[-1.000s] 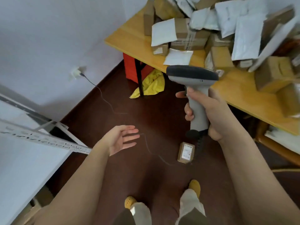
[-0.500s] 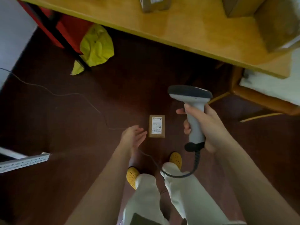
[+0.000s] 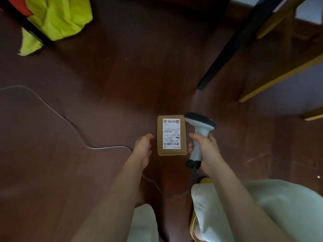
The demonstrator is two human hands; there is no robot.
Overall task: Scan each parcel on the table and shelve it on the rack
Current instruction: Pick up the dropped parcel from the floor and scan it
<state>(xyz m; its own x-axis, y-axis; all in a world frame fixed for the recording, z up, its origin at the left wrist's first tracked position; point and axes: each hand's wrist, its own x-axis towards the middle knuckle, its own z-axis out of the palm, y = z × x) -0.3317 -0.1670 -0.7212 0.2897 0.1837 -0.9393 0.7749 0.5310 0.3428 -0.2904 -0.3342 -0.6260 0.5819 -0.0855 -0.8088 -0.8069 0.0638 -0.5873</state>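
Since you're now crouching low, head view is showing only floor; the table top that was in frame a second ago is gone. Cardboard parcel [image 3: 171,135] is lying label-up on the dark floor [image 3: 104,102], off the table. Your left hand [image 3: 143,148] is closing in just beside its left edge, fingers loose, gripping nothing yet. Your right hand [image 3: 207,149] is clamping the barcode scanner [image 3: 199,133] handle. You're likely retrieving a dropped parcel before scanning it.

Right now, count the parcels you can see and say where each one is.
1. The parcel lies label up on the floor, between the left hand and the scanner. Others may be out of view.
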